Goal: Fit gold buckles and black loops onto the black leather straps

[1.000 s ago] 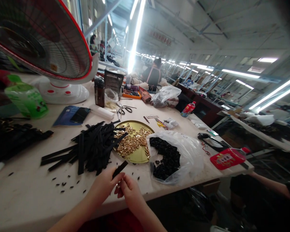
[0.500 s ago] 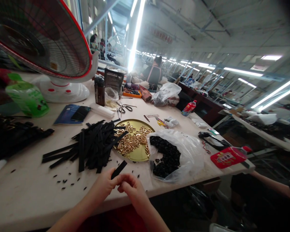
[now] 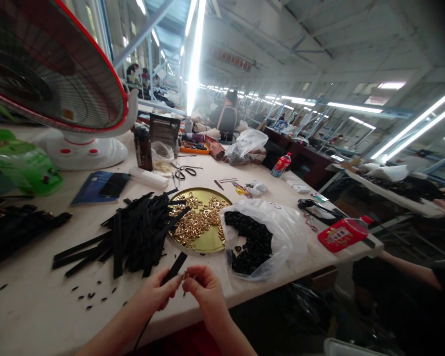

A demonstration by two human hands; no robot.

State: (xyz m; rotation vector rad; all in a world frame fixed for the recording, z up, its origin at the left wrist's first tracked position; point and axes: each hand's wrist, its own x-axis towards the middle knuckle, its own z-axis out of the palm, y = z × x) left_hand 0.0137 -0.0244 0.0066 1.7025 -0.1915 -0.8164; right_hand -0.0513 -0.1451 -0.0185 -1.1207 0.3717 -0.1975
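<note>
My left hand (image 3: 156,292) is closed around a black strap (image 3: 175,267), whose flat end sticks up past the fingers. Close beside it, my right hand (image 3: 206,288) pinches a small gold metal piece (image 3: 186,275) at the fingertips. The fingers partly hide that piece, so its exact shape is unclear. Beyond the hands lies a heap of black straps (image 3: 139,232). A round gold tray (image 3: 212,244) holds many gold metal fittings (image 3: 193,226). To its right, an open clear plastic bag (image 3: 287,237) contains small black pieces (image 3: 249,244).
A fan (image 3: 85,153) and a green pouch (image 3: 25,165) stand at the left. Scissors (image 3: 185,171) and a blue booklet (image 3: 91,188) lie farther back. A red bottle (image 3: 343,234) rests near the right edge, close to another person's arm (image 3: 408,269).
My hands have drawn slightly apart, and a gold piece now shows between the fingertips. The black strap has tilted a little. The view has shifted, so the table scene sits farther left.
</note>
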